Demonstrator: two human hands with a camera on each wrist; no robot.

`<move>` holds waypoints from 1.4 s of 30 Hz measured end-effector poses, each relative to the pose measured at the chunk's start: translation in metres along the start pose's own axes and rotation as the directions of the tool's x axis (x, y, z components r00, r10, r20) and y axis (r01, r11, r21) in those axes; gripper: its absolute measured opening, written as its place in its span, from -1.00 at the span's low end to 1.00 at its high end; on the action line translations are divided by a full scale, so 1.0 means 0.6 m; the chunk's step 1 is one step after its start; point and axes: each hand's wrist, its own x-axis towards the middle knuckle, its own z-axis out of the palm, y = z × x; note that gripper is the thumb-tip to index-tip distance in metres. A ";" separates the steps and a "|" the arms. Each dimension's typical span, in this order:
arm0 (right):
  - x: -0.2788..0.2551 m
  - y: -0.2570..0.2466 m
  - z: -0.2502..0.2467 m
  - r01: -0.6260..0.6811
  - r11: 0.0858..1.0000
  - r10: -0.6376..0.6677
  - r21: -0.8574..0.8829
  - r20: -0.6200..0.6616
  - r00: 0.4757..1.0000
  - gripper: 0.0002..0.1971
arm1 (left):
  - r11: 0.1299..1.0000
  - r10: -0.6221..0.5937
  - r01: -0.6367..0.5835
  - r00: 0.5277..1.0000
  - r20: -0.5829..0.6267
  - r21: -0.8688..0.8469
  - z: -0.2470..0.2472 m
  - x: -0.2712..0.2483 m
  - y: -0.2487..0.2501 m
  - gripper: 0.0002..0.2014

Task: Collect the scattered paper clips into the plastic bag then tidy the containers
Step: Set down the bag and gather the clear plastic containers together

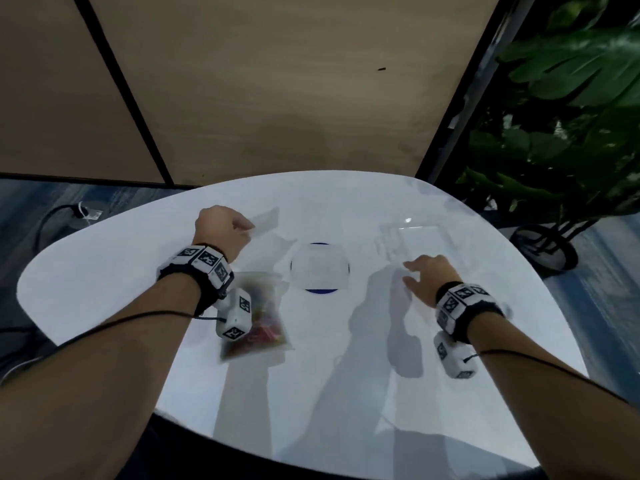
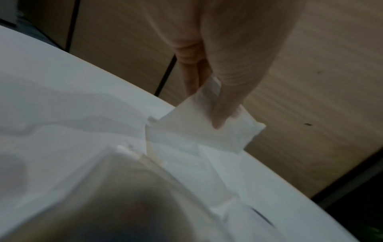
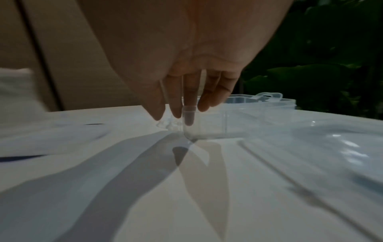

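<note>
Left hand (image 2: 217, 65) pinching clear lid (image 2: 207, 127) – above white table (image 2: 72, 98)

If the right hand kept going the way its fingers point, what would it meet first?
The right hand would meet the clear plastic box first: its fingertips are already at the box's near corner, though actual contact is unclear.
</note>
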 end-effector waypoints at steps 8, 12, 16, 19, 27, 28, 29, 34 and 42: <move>-0.114 -0.150 0.001 0.171 0.836 -0.278 0.521 0.133 0.951 -0.65 | 0.919 0.353 -0.345 0.936 0.009 -0.189 0.029 -0.081 0.124 -0.55; -0.127 -0.067 -0.030 0.026 0.505 -0.006 0.863 -0.026 1.000 -0.75 | 0.856 0.513 -0.494 0.848 0.136 -0.150 0.076 -0.114 0.154 -0.64; -0.109 0.082 -0.019 -0.240 0.784 0.408 0.573 -0.184 0.894 -0.75 | 0.850 0.515 -0.517 0.776 0.363 -0.099 0.132 -0.132 0.162 -0.50; -0.103 0.162 0.024 -0.540 0.788 0.573 0.295 -0.032 0.819 0.06 | 0.878 0.416 -0.476 0.701 0.579 -0.054 0.157 -0.138 0.159 -0.45; -0.098 0.221 0.077 -0.557 0.771 0.540 0.307 0.148 0.829 0.41 | 0.948 0.256 -0.313 0.654 0.712 -0.054 0.202 -0.128 0.184 -0.67; -0.099 0.219 0.074 -0.566 0.767 0.551 0.302 0.141 0.822 0.38 | 0.947 0.262 -0.317 0.680 0.684 -0.047 0.209 -0.125 0.185 -0.67; -0.100 0.216 0.074 -0.585 0.757 0.568 0.291 0.149 0.809 0.34 | 0.947 0.269 -0.318 0.717 0.643 -0.042 0.216 -0.123 0.185 -0.67; -0.099 0.224 0.088 -0.604 0.632 0.632 0.487 0.128 0.764 -0.11 | 0.881 0.345 -0.461 0.785 0.515 0.112 0.233 -0.115 0.172 -0.56; -0.068 0.181 -0.028 -0.065 0.246 0.641 0.967 -0.113 0.759 -0.72 | 0.816 0.382 -0.542 0.766 0.516 0.201 0.183 -0.103 0.150 -0.55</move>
